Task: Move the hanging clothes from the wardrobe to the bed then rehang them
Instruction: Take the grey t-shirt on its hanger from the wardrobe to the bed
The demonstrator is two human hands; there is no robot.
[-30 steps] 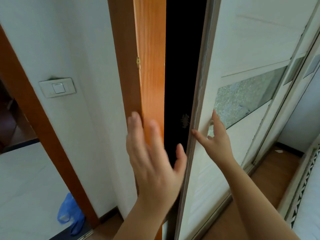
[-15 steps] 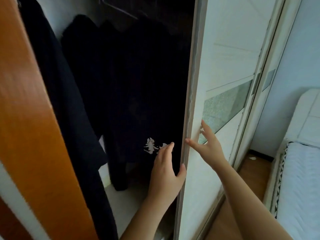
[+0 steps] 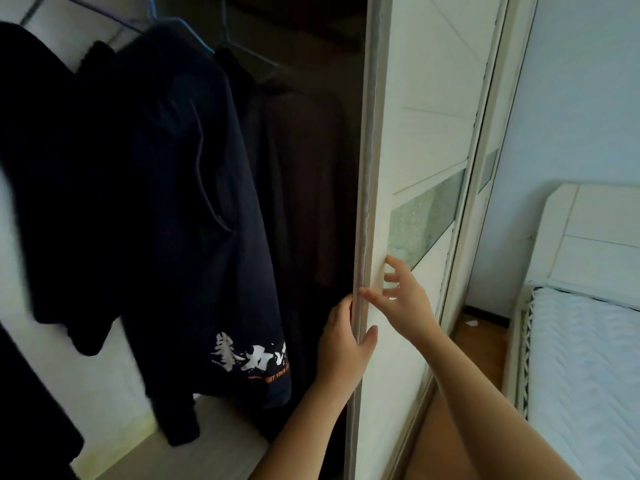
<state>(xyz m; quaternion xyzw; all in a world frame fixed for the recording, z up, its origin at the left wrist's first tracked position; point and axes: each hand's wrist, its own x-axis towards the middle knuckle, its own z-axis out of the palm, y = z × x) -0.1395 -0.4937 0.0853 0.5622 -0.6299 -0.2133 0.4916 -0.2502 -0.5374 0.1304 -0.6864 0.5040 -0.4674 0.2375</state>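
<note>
Three dark garments (image 3: 194, 209) hanging; two hands, left hand (image 3: 343, 344), right hand (image 3: 401, 299), on sliding door (image 3: 415, 168).

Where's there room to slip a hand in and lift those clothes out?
Crowded on the left, where the dark jackets overlap on their hangers. A darker gap runs between the brown garment and the sliding door's edge, where the left hand grips. The pale shelf below the hems is bare.
</note>
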